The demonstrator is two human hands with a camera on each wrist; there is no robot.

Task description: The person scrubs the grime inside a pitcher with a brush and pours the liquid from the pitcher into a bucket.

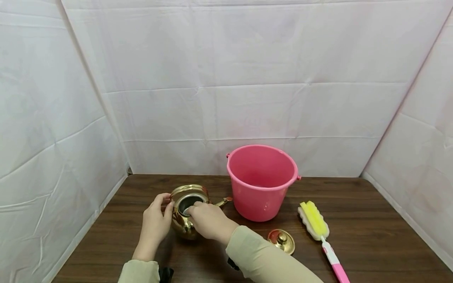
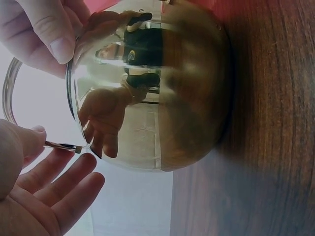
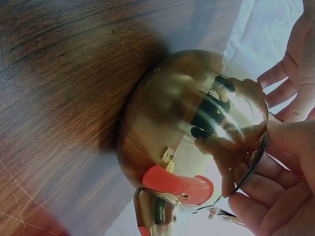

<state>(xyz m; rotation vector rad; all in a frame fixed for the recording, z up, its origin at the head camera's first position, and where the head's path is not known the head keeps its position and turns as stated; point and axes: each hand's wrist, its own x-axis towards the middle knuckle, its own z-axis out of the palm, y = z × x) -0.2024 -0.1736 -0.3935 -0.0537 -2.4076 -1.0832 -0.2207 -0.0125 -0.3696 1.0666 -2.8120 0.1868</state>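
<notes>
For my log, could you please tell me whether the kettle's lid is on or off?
Off: the lid lies on the table, and the kettle shows an open mouth with the right hand at it.

Dark wood-grain table [image 1: 375,224], 4 things on it, gold kettle [image 1: 183,228] left, pink bucket [image 1: 260,198], gold lid [image 1: 282,241], sponge brush [image 1: 319,228] at right

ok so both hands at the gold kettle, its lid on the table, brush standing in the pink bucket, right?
No: the head view shows the brush lying on the table, right of the pink bucket, not in it. Rest holds: left hand, right hand at the gold kettle; lid on the table.
</notes>
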